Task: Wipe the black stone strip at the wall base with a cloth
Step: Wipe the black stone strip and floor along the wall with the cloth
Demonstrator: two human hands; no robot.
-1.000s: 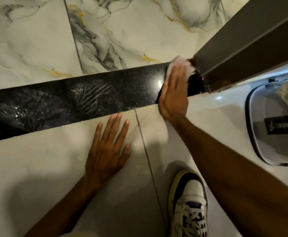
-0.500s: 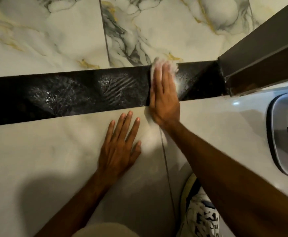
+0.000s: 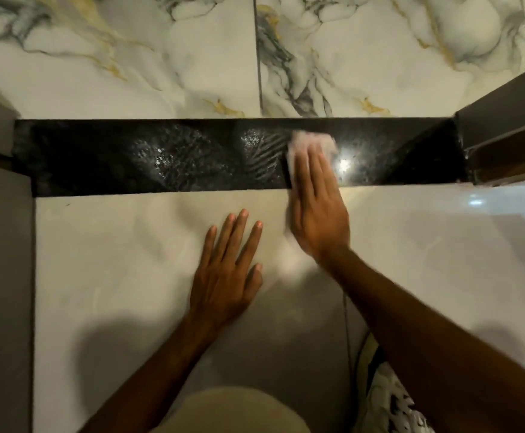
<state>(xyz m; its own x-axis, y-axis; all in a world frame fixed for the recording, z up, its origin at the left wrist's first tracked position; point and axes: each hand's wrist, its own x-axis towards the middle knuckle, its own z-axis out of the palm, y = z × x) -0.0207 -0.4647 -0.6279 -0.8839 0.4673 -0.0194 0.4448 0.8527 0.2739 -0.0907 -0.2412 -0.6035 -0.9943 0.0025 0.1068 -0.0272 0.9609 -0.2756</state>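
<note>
White cloth [image 3: 312,142] lies pressed under the flat right hand [image 3: 317,210] on black stone strip [image 3: 130,157]; left hand [image 3: 226,276] open on floor tile [image 3: 114,260].

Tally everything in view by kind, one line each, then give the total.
Hands: 2, the left hand flat on the floor tile, the right hand pressing the cloth
Cloths: 1, the cloth
Black stone strips: 1, the black stone strip
Shoes: 1, the shoe
Total: 5

black stone strip [image 3: 192,157]: glossy, wet-streaked, wall base | cloth [image 3: 312,143]: white, flat on strip
</note>
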